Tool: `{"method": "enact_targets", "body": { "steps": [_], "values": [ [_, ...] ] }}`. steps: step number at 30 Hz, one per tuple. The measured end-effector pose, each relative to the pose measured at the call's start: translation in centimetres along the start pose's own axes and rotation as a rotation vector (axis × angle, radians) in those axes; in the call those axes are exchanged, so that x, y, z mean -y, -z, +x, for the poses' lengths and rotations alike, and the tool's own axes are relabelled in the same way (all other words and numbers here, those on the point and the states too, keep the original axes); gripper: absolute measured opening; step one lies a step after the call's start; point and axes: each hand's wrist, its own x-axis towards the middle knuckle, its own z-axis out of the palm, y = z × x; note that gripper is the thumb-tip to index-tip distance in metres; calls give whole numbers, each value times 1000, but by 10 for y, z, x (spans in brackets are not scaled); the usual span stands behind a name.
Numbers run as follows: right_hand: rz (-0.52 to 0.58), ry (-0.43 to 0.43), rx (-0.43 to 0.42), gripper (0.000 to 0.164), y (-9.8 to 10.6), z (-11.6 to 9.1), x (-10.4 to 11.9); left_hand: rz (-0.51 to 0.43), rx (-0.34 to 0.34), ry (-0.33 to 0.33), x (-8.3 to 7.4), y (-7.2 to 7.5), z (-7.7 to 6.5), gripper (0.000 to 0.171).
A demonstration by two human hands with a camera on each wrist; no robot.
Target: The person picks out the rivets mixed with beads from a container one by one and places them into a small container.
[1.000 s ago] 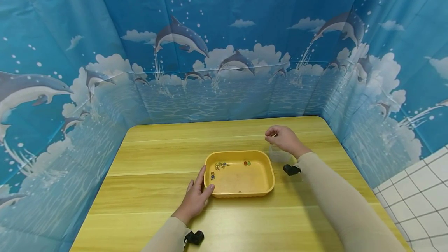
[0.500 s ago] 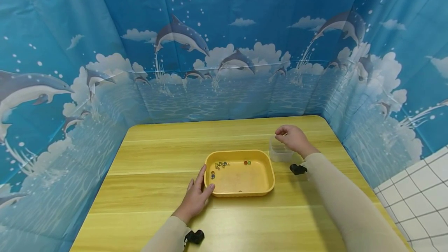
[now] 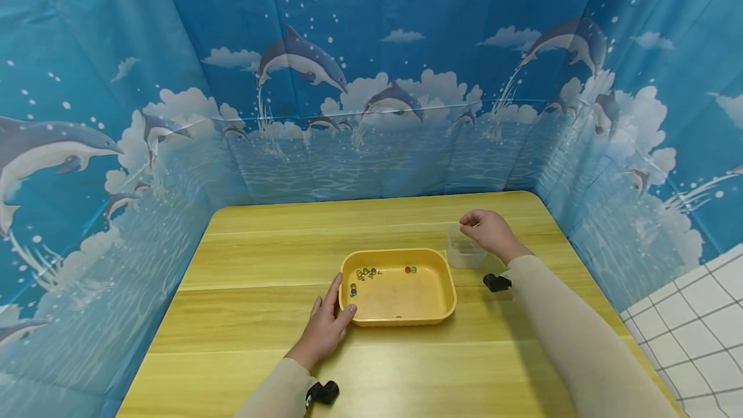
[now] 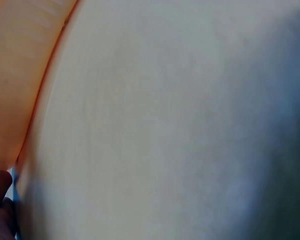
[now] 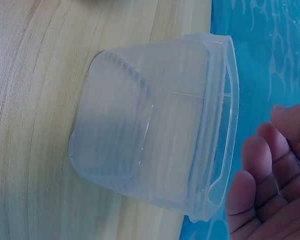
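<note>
My left hand [image 3: 323, 329] holds the front left corner of a yellow tray [image 3: 397, 322], its thumb over the rim and its fingers along the outer side. Several marble-like balls [image 3: 365, 272] and tiny gold-coloured pieces lie in the tray's back left part. A red ball [image 3: 408, 269] and a green ball [image 3: 414, 269] sit side by side near the back wall. My right hand [image 3: 490, 232] is over the clear plastic box [image 5: 140, 125], fingers bent and thumb close to the index fingertip. I cannot tell whether something small is between them.
The box stands on the wood-grain table [image 3: 261, 315], close to the tray's back right corner. Behind the table hangs a blue dolphin-print curtain [image 3: 371, 160], which also covers both sides. White tiles [image 3: 696, 315] show at the right.
My right hand has moved right from the box's far left side to over the box, then slowed almost to a stop. The left hand and tray have stayed in place.
</note>
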Motion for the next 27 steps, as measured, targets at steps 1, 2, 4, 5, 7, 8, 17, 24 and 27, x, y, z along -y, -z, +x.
{"method": "enact_targets", "body": {
  "steps": [1,2,4,5,7,8,17,24,27],
  "values": [
    [2,-2,1,33,-1,0,0,-1,2,2,0,0,-1,75],
    [4,-4,1,32,-1,0,0,-2,3,4,1,0,-1,76],
    [6,-7,3,32,-2,-1,0,-1,6,9,1,0,-2,76],
    [7,-6,5,33,-3,-1,1,-2,7,12,2,0,-2,76],
    [4,-3,6,34,-4,-2,3,-1,8,18,3,-1,-3,76],
    [5,0,7,35,-5,-2,5,0,7,22,3,-1,-3,76],
    [-3,71,42,30,-22,-5,42,0,11,70,5,0,-2,77],
    [-24,146,141,31,-45,-10,82,-13,16,102,1,3,1,89],
    [-30,170,173,30,-56,-10,95,-15,23,114,2,4,2,97]
  ]
}}
